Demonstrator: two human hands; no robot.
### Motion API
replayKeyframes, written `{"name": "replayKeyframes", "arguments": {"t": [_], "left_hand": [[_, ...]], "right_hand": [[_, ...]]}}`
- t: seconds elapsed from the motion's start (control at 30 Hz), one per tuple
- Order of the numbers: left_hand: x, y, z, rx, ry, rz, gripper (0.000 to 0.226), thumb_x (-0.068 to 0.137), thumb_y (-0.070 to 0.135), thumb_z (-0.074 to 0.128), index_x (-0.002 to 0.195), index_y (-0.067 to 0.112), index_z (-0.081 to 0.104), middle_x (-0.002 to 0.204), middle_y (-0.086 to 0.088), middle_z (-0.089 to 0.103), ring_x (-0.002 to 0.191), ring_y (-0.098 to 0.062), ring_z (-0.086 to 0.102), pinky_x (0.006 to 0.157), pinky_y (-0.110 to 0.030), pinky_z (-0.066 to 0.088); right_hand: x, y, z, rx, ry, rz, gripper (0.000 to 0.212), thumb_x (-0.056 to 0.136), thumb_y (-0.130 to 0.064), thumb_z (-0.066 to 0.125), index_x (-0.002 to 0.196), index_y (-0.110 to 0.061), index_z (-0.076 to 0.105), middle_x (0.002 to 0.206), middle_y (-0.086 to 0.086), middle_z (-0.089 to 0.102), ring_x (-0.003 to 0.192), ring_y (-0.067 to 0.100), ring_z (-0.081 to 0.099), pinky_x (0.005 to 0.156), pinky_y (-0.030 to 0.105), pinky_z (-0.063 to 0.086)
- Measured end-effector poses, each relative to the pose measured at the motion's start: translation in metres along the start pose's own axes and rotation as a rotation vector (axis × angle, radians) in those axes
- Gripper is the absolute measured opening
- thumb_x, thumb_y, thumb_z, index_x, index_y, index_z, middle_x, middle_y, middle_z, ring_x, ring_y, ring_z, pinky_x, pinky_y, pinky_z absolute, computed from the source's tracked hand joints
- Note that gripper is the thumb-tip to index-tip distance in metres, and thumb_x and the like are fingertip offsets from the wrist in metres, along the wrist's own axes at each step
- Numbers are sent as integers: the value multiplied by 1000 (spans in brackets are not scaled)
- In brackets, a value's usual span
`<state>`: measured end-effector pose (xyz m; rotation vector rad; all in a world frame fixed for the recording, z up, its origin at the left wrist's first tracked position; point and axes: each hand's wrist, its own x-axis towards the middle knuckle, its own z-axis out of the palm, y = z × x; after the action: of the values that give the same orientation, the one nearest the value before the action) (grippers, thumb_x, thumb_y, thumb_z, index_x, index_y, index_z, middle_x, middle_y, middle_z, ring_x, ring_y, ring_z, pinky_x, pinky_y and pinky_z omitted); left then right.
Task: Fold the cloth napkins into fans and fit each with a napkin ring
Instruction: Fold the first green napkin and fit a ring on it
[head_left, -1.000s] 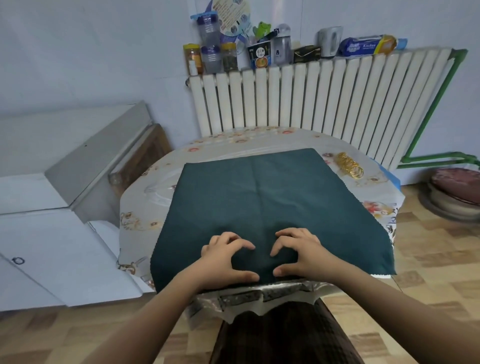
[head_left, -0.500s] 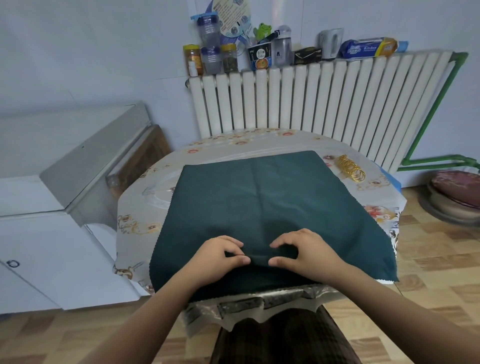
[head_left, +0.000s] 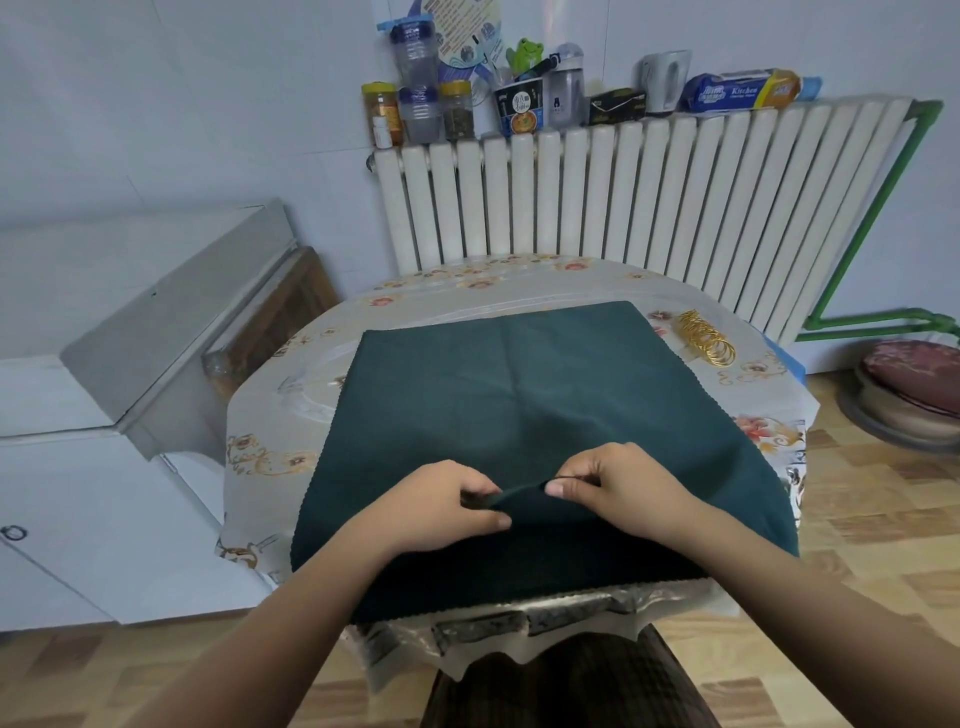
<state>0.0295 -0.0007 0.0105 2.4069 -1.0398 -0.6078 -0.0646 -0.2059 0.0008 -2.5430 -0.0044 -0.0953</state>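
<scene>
A dark green cloth napkin (head_left: 519, 395) lies spread over most of the small table (head_left: 280, 447), which has a flowered plastic cover. Near its front edge the cloth is raised into a low ridge. My left hand (head_left: 441, 506) pinches that ridge between thumb and fingers. My right hand (head_left: 618, 486) pinches the same ridge just to the right, thumb toward me. A pile of gold napkin rings (head_left: 705, 345) lies on the table at the far right, beside the napkin's back corner.
A white radiator (head_left: 649, 197) stands right behind the table, its top lined with jars, bottles and boxes. A white and grey cabinet (head_left: 104, 415) stands to the left. A round cushioned stool (head_left: 914, 389) sits on the wooden floor at the right.
Both hands drew their fingers and thumbs together and gathered the cloth. The flat napkin now stands up in a pinched ridge between them.
</scene>
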Motion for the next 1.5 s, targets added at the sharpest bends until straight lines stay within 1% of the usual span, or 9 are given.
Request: {"name": "replayKeyframes", "arguments": {"t": [0.2, 0.3, 0.4, 0.57, 0.67, 0.8, 1.0, 1.37, 1.5], "left_hand": [[4, -10, -30, 137, -38, -124, 43, 91, 33, 58, 55, 17, 40, 55, 1, 36, 50, -11, 35, 56, -26, 30], [3, -20, -51, 127, -105, -169, 42, 93, 36, 55, 61, 16, 36, 62, -3, 32, 58, -15, 34, 63, -30, 29], [4, -25, -68, 76, -206, -182, 35, 94, 41, 52, 73, 13, 54, 70, 3, 49, 69, -14, 48, 77, -32, 38], [10, -15, -86, -8, -339, -258, 27, 93, 43, 55, 110, 24, 65, 109, 13, 66, 104, -9, 59, 101, -30, 40], [27, -21, -90, 110, -234, -225, 23, 96, 40, 51, 93, 21, 63, 89, 13, 60, 88, -7, 55, 89, -28, 38], [66, -40, -84, 291, -2, -272, 41, 96, 34, 51, 63, 13, 39, 63, -1, 39, 63, -18, 42, 62, -29, 34], [120, -62, -66, 428, 340, -344, 21, 97, 29, 47, 102, 20, 65, 103, 0, 66, 98, -21, 59, 80, -32, 44], [190, -106, -73, 493, 487, -351, 16, 98, 24, 45, 108, 22, 57, 105, 3, 59, 99, -19, 55, 95, -35, 31], [200, -117, -73, 451, 538, -349, 15, 97, 26, 46, 106, 25, 57, 106, 6, 57, 101, -16, 53, 97, -34, 26]], "right_hand": [[8, 8, -17, -145, -134, 173, 35, 87, -41, 62, 72, -9, 62, 73, 10, 62, 64, 19, 50, 61, 30, 41], [12, 12, -34, -199, -173, 241, 33, 91, -38, 57, 75, -9, 60, 70, 8, 59, 68, 20, 54, 63, 29, 41], [17, 8, -50, -208, -270, 217, 35, 97, -33, 48, 69, -11, 47, 66, 3, 45, 60, 13, 41, 57, 24, 31], [34, 4, -70, -223, -358, 177, 27, 98, -33, 47, 80, -16, 58, 77, -1, 54, 68, 10, 48, 60, 18, 34], [59, 11, -68, -252, -260, 167, 24, 96, -32, 49, 83, -16, 60, 77, -3, 56, 79, 15, 54, 66, 22, 38], [102, 24, -52, -445, -64, 222, 17, 96, -29, 49, 104, -21, 62, 105, 0, 62, 100, 24, 57, 75, 30, 44], [161, 48, -28, -675, 109, 228, 21, 98, -27, 42, 108, -18, 59, 109, 3, 61, 104, 24, 54, 83, 30, 34], [241, 93, 13, -639, 263, 164, 24, 96, -29, 37, 106, -19, 57, 105, -2, 59, 107, 21, 50, 105, 32, 24], [250, 101, 24, -552, 388, 171, 12, 89, -25, 54, 87, -16, 62, 84, -1, 61, 85, 23, 57, 99, 37, 31]]}}
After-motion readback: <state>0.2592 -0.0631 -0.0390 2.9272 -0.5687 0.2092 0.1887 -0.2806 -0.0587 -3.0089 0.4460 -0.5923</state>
